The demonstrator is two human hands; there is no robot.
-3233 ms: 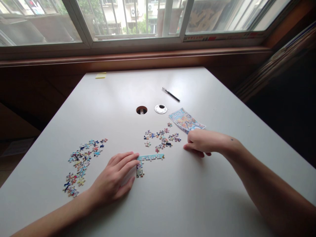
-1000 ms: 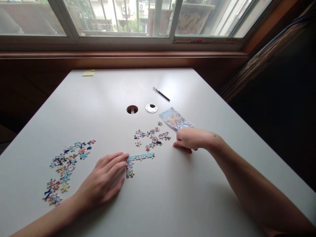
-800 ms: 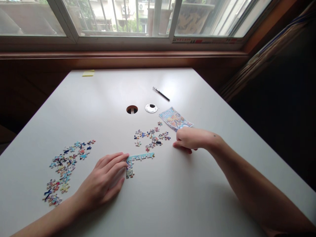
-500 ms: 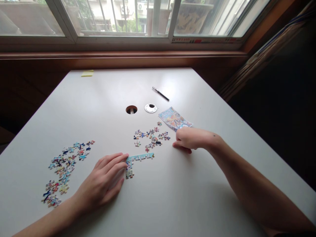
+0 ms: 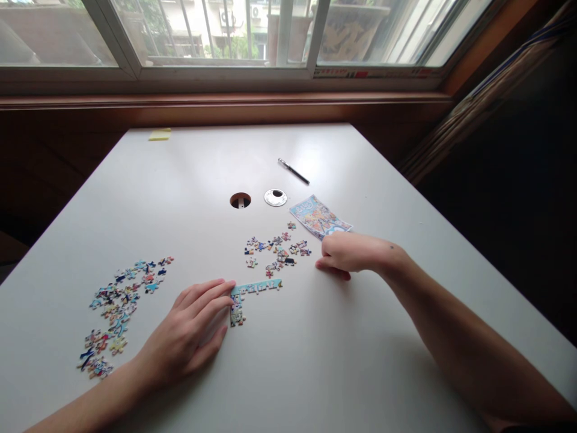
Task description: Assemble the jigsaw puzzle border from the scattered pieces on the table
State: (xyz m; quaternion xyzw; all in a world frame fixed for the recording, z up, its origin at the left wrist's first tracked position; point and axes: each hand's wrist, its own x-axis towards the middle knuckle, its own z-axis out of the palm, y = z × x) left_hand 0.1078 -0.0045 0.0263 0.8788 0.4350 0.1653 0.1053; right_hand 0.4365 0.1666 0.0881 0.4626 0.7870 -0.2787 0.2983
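Note:
An L-shaped strip of joined jigsaw pieces (image 5: 258,287), light blue along its top, lies on the white table. My left hand (image 5: 193,328) rests flat at its upper left corner, fingers stretched out and fingertips touching the edge. Just beyond the strip is a group of loose puzzle pieces (image 5: 279,255). To the right of them, my right hand (image 5: 345,251) is low over the table with its fingers curled in; whatever they hold, if anything, is hidden. Its knuckles overlap the near corner of a small printed picture sheet (image 5: 318,216).
A larger spread of loose pieces (image 5: 117,310) lies left of my left forearm. Farther back are a round table hole (image 5: 240,201), its metal cover (image 5: 275,197), a black pen (image 5: 294,171) and a yellow sticky note (image 5: 160,135). A window stands behind the table (image 5: 202,156).

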